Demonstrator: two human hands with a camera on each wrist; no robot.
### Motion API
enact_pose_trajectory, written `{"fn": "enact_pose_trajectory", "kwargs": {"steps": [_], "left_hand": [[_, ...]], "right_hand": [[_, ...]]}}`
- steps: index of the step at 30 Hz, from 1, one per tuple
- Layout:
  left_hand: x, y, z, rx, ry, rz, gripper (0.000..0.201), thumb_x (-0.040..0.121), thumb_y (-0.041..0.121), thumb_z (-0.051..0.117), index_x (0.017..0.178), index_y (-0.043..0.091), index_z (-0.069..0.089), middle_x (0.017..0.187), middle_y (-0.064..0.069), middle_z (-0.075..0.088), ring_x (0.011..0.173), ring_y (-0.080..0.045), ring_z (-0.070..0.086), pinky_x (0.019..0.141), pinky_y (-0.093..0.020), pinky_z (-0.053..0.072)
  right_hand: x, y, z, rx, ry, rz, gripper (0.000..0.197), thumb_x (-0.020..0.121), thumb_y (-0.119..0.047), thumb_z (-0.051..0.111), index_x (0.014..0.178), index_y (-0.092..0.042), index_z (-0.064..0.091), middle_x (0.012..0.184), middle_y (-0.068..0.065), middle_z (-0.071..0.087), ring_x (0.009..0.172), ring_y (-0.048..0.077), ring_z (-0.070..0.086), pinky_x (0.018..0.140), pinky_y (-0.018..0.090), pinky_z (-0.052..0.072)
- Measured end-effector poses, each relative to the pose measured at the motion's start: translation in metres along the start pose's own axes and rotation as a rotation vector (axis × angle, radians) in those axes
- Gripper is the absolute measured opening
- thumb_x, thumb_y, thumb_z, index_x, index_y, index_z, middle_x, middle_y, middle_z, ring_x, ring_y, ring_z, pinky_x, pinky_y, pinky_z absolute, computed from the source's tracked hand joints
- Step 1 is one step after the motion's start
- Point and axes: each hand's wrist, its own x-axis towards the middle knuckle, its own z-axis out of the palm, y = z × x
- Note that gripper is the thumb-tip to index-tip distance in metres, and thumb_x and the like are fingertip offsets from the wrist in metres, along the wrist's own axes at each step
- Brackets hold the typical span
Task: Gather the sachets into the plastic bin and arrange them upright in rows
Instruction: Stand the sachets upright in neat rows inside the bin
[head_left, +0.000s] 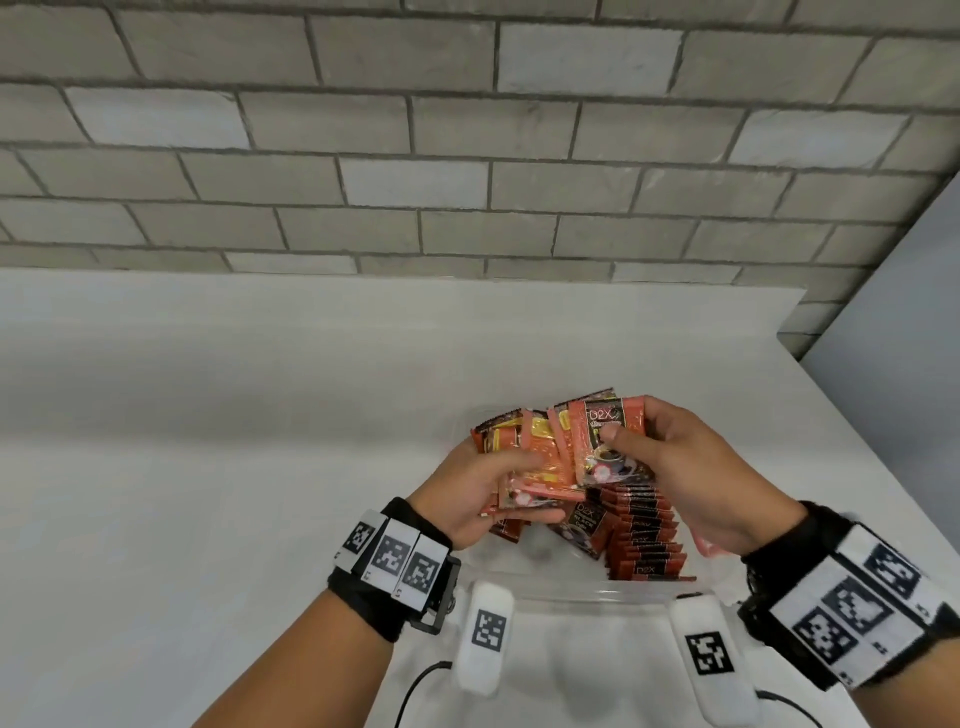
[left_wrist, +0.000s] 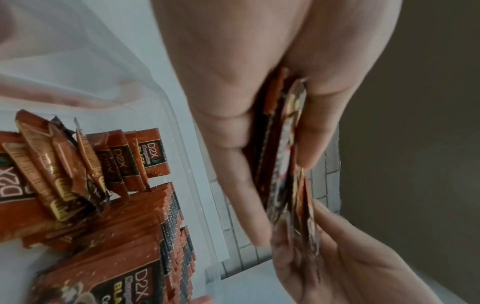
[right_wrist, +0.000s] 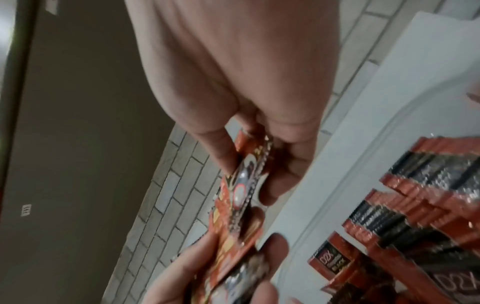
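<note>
Above the clear plastic bin both hands hold a fanned bunch of orange and black sachets. My left hand grips the bunch from the left, thumb on top; the stack shows edge-on between its fingers. My right hand pinches the rightmost sachet with thumb in front; that sachet sits between thumb and fingers. Inside the bin, a row of upright sachets runs along the right side, with a few loose ones leaning left of it.
The bin stands on a white counter against a grey brick wall. The counter's right edge lies close beside my right hand. Two white tagged devices with cables hang near the bin's front rim.
</note>
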Motion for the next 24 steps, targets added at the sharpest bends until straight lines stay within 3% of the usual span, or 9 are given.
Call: {"fn": "enact_pose_trajectory", "kwargs": {"steps": [2, 4, 7, 10, 12, 16, 20, 22, 24], "left_hand": [[-0.001, -0.004, 0.003, 0.095, -0.002, 0.052, 0.028, 0.085, 0.002, 0.060, 0.112, 0.008, 0.063, 0.101, -0.015, 0.071, 0.087, -0.030, 0.070, 0.069, -0.041, 0.060], [-0.001, -0.005, 0.005, 0.133, 0.012, 0.072, 0.026, 0.084, 0.005, 0.062, 0.108, 0.014, 0.065, 0.100, -0.011, 0.072, 0.086, -0.027, 0.071, 0.067, -0.039, 0.060], [-0.003, -0.001, 0.006, 0.045, 0.043, 0.042, 0.025, 0.089, -0.001, 0.057, 0.112, 0.010, 0.061, 0.101, -0.013, 0.072, 0.088, -0.028, 0.071, 0.071, -0.041, 0.060], [-0.007, 0.000, 0.001, -0.050, 0.020, 0.028, 0.029, 0.091, -0.008, 0.044, 0.114, 0.005, 0.058, 0.101, -0.014, 0.072, 0.091, -0.029, 0.070, 0.073, -0.042, 0.060], [-0.010, -0.003, -0.001, -0.015, 0.031, 0.061, 0.031, 0.090, -0.010, 0.048, 0.114, 0.006, 0.058, 0.102, -0.013, 0.072, 0.093, -0.028, 0.070, 0.074, -0.040, 0.060], [-0.011, -0.009, -0.001, 0.044, 0.078, 0.115, 0.030, 0.087, -0.007, 0.057, 0.109, 0.013, 0.062, 0.099, -0.008, 0.073, 0.090, -0.023, 0.071, 0.079, -0.038, 0.059], [-0.011, -0.010, 0.001, 0.022, 0.093, 0.085, 0.022, 0.090, 0.000, 0.056, 0.107, 0.012, 0.063, 0.097, -0.008, 0.074, 0.089, -0.022, 0.071, 0.077, -0.038, 0.059], [-0.012, -0.006, 0.002, -0.049, 0.069, 0.053, 0.019, 0.095, 0.003, 0.047, 0.107, 0.008, 0.061, 0.096, -0.012, 0.073, 0.087, -0.027, 0.071, 0.078, -0.043, 0.058], [-0.013, -0.003, 0.000, 0.001, 0.058, 0.066, 0.021, 0.096, 0.002, 0.045, 0.106, 0.010, 0.061, 0.093, -0.011, 0.073, 0.083, -0.028, 0.071, 0.070, -0.042, 0.060]], "right_hand": [[-0.001, 0.001, 0.006, 0.029, -0.027, 0.038, 0.019, 0.094, -0.010, 0.054, 0.111, -0.007, 0.063, 0.104, 0.012, 0.071, 0.097, 0.030, 0.067, 0.090, 0.043, 0.052], [-0.001, 0.003, 0.011, -0.017, -0.039, 0.026, 0.018, 0.094, -0.007, 0.053, 0.107, -0.007, 0.065, 0.104, 0.015, 0.070, 0.091, 0.032, 0.066, 0.083, 0.039, 0.053], [0.000, 0.004, 0.011, -0.005, 0.004, 0.032, 0.016, 0.093, -0.005, 0.054, 0.105, -0.006, 0.066, 0.101, 0.017, 0.071, 0.078, 0.022, 0.066, 0.068, 0.029, 0.056], [0.000, 0.006, 0.008, 0.058, 0.026, 0.050, 0.018, 0.094, -0.006, 0.053, 0.109, -0.006, 0.063, 0.097, 0.012, 0.071, 0.074, 0.017, 0.068, 0.063, 0.028, 0.056], [-0.001, 0.008, 0.009, 0.105, 0.006, 0.069, 0.019, 0.095, -0.007, 0.052, 0.112, -0.007, 0.061, 0.098, 0.010, 0.071, 0.077, 0.017, 0.069, 0.068, 0.029, 0.056], [-0.005, 0.010, 0.011, 0.166, -0.088, 0.109, 0.023, 0.095, -0.012, 0.051, 0.115, -0.008, 0.062, 0.105, 0.011, 0.072, 0.094, 0.026, 0.067, 0.089, 0.039, 0.053], [-0.007, 0.010, 0.014, 0.077, -0.116, 0.120, 0.021, 0.096, -0.012, 0.051, 0.112, -0.009, 0.064, 0.103, 0.011, 0.072, 0.092, 0.026, 0.068, 0.078, 0.032, 0.056], [-0.006, 0.008, 0.010, 0.060, -0.087, 0.102, 0.020, 0.095, -0.012, 0.051, 0.111, -0.007, 0.063, 0.104, 0.012, 0.072, 0.090, 0.024, 0.067, 0.081, 0.033, 0.054], [-0.005, 0.005, 0.004, 0.020, -0.063, 0.061, 0.019, 0.096, -0.012, 0.051, 0.109, -0.008, 0.064, 0.102, 0.011, 0.072, 0.092, 0.025, 0.067, 0.088, 0.038, 0.051]]}}
